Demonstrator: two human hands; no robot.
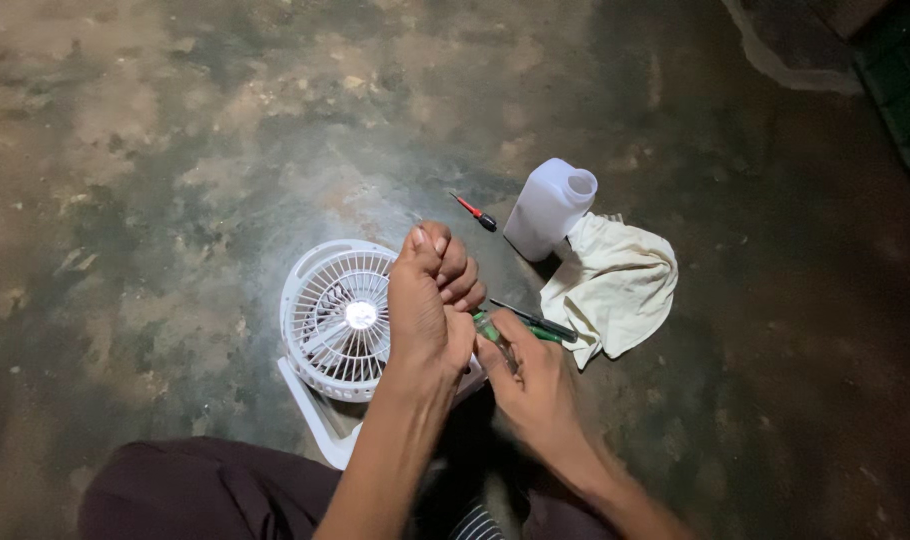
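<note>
Hands work over a small white fan [335,320] lying on the floor: left hand [430,300] is clenched above its grille, right hand [535,385] grasps a green screwdriver [520,328]. Better keep the tool straight, pressing gently.

Single head view, looking steeply down from close above at floor [175,150], hands and lap at bottom edge.
</note>
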